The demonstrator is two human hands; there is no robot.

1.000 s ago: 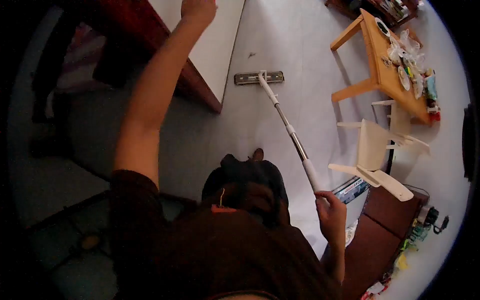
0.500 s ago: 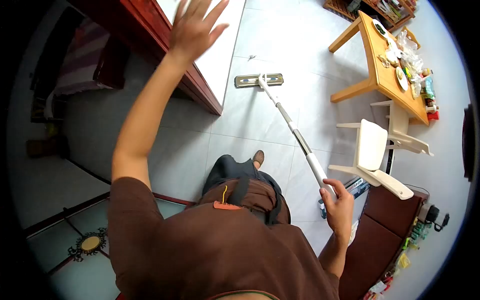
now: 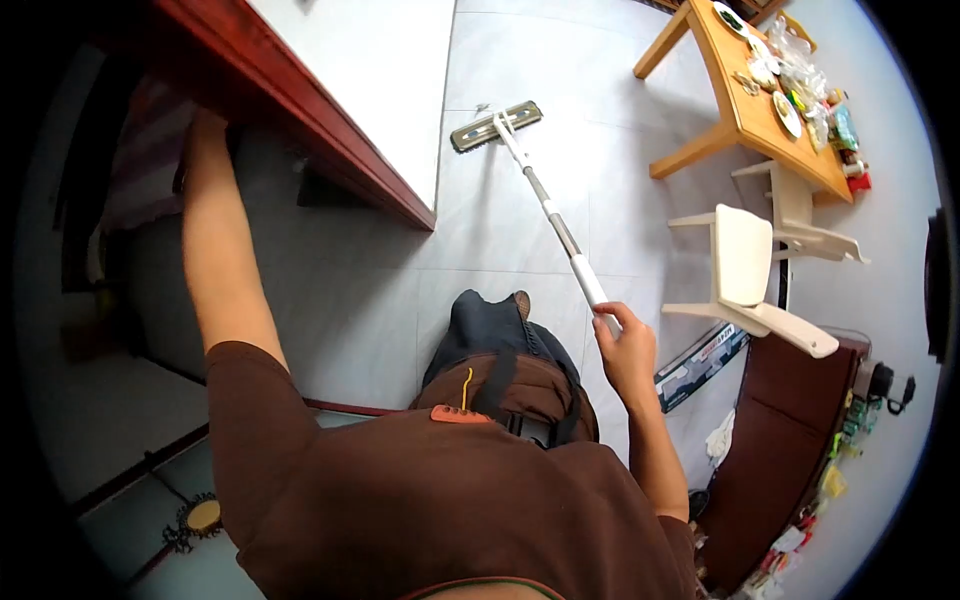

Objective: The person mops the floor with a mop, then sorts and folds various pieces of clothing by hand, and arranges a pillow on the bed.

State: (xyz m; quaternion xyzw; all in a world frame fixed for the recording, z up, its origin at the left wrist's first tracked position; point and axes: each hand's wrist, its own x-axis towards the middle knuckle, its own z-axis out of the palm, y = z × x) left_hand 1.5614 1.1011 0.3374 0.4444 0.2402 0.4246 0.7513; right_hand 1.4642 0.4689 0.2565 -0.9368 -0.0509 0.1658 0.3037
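A flat mop lies across the view, its white and grey pole (image 3: 562, 235) slanting up from my right hand (image 3: 628, 355). The fingers and thumb of that hand are closed round the white grip at the pole's upper end. Flat on the pale tiles, away from me, rests the rectangular mop head (image 3: 470, 138). A small grey bit of debris (image 3: 482, 106) sits just beyond it. My left arm reaches up and left to the dark red door edge (image 3: 330, 130). Beyond the wrist, my left hand is hidden there in shadow, so its fingers do not show.
At right stand a wooden table (image 3: 745, 110) with plates and plastic bags, and white chairs (image 3: 743, 255). A long printed box (image 3: 705, 365) lies on the floor beside a brown bench (image 3: 770, 440). Left of the door edge is a darker space with a striped cloth (image 3: 150, 170).
My left hand has dropped from its raised, spread position over the doorway to behind the door edge. The mop head has turned and shifted left and farther away; my right hand still holds the pole.
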